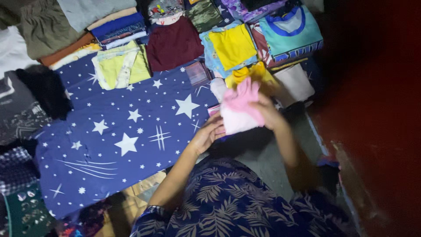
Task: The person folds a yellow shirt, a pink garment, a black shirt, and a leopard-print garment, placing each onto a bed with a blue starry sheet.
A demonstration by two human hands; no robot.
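The person holds a small folded pink and white cloth garment [239, 109] up off the floor between both hands, above the right edge of a navy blue bedsheet printed with white stars [123, 136]. The right hand [267, 112] clasps the garment's right side, fingers wrapped over the pink upper part, while the left hand [206, 134] supports its lower left corner from beneath with fingers curled against the white fabric; both hands are grasping it, neither is loose. Held this way, the bundle looks pinched flat so its folds stay together. Its long axis runs roughly from lower left to upper right, the pink end tipped up and away from the person towards the stacks beyond. Those stacks line the far edge of the sheet: a folded yellow top [233, 46], a folded maroon garment [174, 44], a pale yellow-green piece [118, 66] and a teal shirt with blue trim [291, 28].
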